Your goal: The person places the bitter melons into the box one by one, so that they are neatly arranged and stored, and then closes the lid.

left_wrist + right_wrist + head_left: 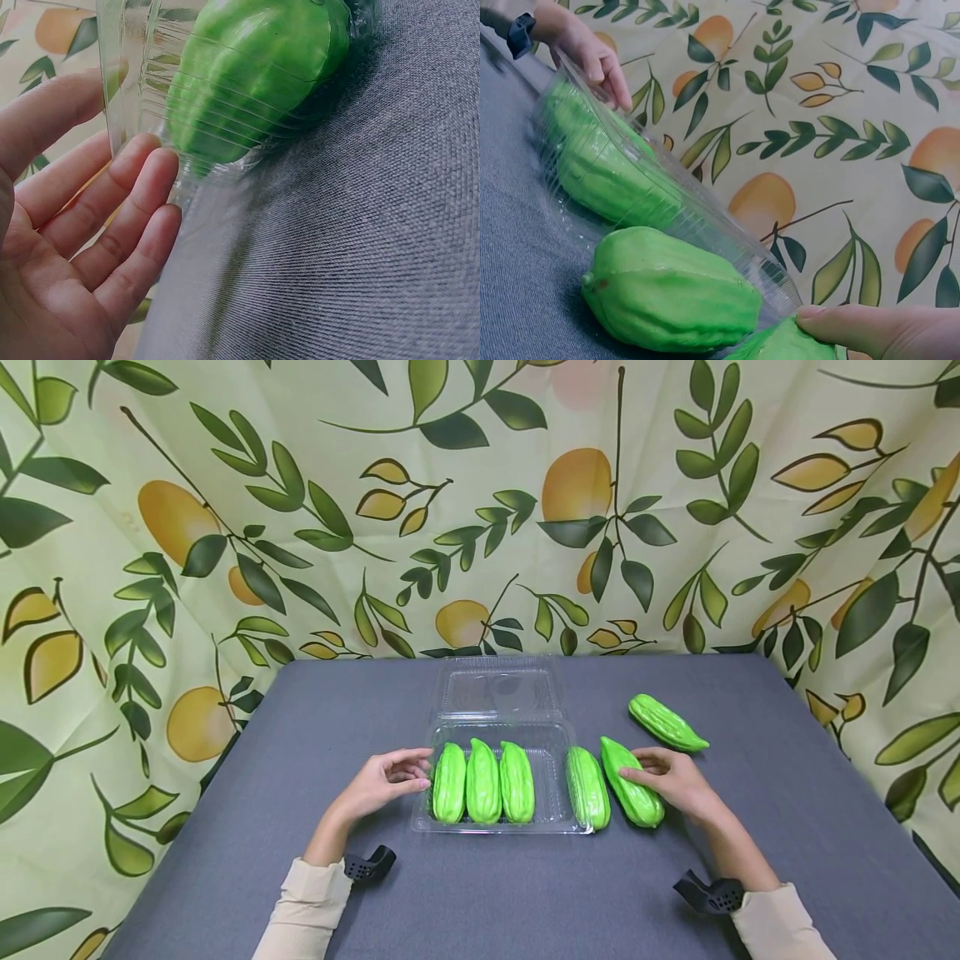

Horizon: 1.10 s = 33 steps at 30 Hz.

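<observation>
Three green bitter melons [483, 782] lie side by side in the base of a clear plastic clamshell box [553, 785]. My left hand [395, 774] is at the box's left side, its loosely bent fingertips right at the clear wall. Through that wall a melon [255, 75] shows in the left wrist view. My right hand [673, 779] grips another bitter melon [628, 781] right of the box, thumb and fingers across its upper side. Between this melon and the box lies one more melon [588, 787], overlapping the box's right edge in the head view.
The box's lid [498, 687] is folded back behind the base. One more bitter melon [667, 722] lies beyond my right hand on the grey cloth-covered table [525, 893]. A leaf-and-fruit patterned curtain [480, 527] hangs behind and at both sides.
</observation>
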Motion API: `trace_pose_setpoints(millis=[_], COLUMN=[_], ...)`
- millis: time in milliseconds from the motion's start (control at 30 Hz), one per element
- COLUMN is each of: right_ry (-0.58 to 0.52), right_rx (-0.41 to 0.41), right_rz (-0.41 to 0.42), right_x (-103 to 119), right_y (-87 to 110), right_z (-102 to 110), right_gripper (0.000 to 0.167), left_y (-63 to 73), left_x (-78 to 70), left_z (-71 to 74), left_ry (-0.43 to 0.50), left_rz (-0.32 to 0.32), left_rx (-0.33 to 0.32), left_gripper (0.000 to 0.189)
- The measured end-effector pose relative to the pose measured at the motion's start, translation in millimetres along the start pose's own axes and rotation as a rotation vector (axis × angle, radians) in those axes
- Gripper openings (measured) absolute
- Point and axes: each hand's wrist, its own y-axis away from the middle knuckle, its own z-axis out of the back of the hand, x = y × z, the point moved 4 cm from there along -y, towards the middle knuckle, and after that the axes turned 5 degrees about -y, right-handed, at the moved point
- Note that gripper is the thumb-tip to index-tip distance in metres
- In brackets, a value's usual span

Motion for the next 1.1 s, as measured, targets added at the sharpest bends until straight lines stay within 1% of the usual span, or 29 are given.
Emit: trace_pose_setpoints(millis=[267,500,733,867,1100], right_ry=[-0.018,0.002,0.011,0.003,-0.015], right_rx=[-0.024,-0.046,-0.043,-0.039,-0.039], right_rz=[0.021,0.034,0.026,0.033,0.049], right_x=[5.7,10.6,15.1,21.5,31.8], right_y=[-0.1,-0.7,-1.1,0.9,4.0], right_z=[2.6,6.2,4.6,2.2,-1.1], right_gripper=[0.058,0.058,0.060,0.060,0.059], left_y=[0.1,-0.3,0.2,0.2,0.5], left_x=[-1.5,-0.8,0.1,0.1,-0.5], left_z=[0.6,0.5,-0.5,-0.7,0.2], left_ry=[-0.010,-0.010,0.003,0.008,0.005], left_rz=[-0.003,0.009,-0.005,-0.014,-0.001], left_rx=[0.000,0.001,0.005,0.004,0.008], left_gripper=[0.049,0.049,0.049,0.049,0.050])
